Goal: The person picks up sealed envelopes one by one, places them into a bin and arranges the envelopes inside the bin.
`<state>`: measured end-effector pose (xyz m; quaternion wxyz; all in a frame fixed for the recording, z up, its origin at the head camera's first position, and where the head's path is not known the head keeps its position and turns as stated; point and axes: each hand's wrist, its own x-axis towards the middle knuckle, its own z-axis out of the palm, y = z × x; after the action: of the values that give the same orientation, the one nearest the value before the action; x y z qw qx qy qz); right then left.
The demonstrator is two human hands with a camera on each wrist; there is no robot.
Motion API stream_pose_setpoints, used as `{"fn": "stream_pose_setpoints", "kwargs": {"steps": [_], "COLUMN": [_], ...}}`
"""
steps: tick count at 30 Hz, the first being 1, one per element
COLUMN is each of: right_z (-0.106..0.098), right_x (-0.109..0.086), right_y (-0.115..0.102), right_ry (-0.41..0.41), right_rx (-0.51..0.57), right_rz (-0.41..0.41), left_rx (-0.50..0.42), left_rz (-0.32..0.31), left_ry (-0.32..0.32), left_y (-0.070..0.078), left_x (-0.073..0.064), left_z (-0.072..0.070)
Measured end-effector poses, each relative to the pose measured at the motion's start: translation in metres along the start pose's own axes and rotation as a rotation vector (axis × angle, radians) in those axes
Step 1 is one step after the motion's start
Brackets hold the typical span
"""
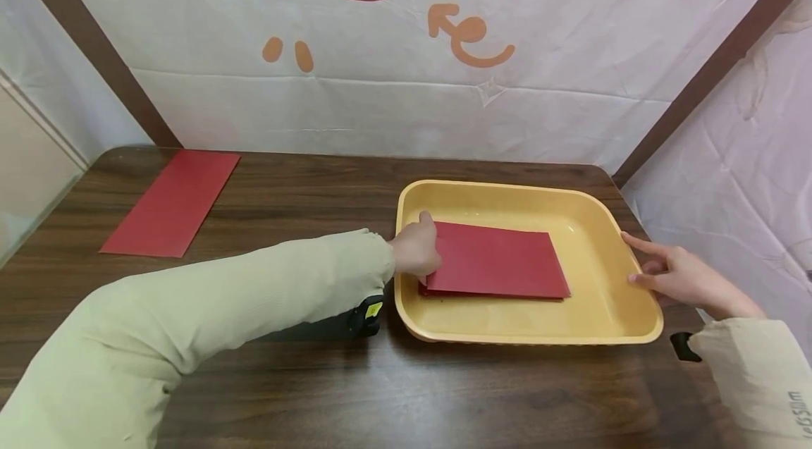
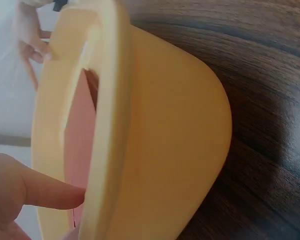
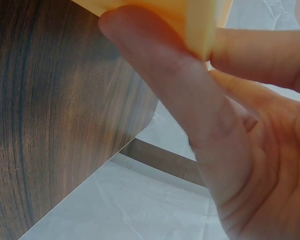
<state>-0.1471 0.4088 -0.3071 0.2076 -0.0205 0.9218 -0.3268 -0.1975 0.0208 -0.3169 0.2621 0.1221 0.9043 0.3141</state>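
A yellow plastic tray [image 1: 603,322] stands on the right part of the table. Inside it lies a small stack of red paper sheets [image 1: 495,262], also visible over the rim in the left wrist view as a reddish sheet [image 2: 80,145]. My left hand [image 1: 417,248] reaches over the tray's left wall and pinches the stack's left edge; the tips of some fingers are hidden. On the opposite side my right hand [image 1: 681,276] holds the tray's right rim. In the right wrist view, its thumb and fingers [image 3: 262,55] lie on either side of the yellow wall.
Another red sheet [image 1: 174,202] lies flat at the back left of the dark wooden table [image 1: 304,392]. A white printed cloth [image 1: 380,111] hangs behind the table's back edge. Under my left forearm, a black device with a yellow label [image 1: 371,311] shows.
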Motion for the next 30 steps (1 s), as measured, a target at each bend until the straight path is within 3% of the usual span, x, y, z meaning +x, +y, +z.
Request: {"fn": "stream_pose_setpoints", "kwargs": {"steps": [6, 22, 30], "right_z": [0.0, 0.001, 0.002], "right_x": [0.0, 0.0, -0.002], "right_y": [0.0, 0.001, 0.001], "right_ry": [-0.001, 0.004, -0.007], "right_rx": [0.001, 0.001, 0.026], "right_rz": [-0.003, -0.001, -0.003], "left_rx": [0.031, 0.236, 0.242], "left_rz": [-0.067, -0.143, -0.123], "left_ry": [-0.015, -0.033, -0.034], "left_y": [0.005, 0.013, 0.012], "left_x": [0.003, 0.011, 0.007], "left_z": [0.002, 0.007, 0.006]}}
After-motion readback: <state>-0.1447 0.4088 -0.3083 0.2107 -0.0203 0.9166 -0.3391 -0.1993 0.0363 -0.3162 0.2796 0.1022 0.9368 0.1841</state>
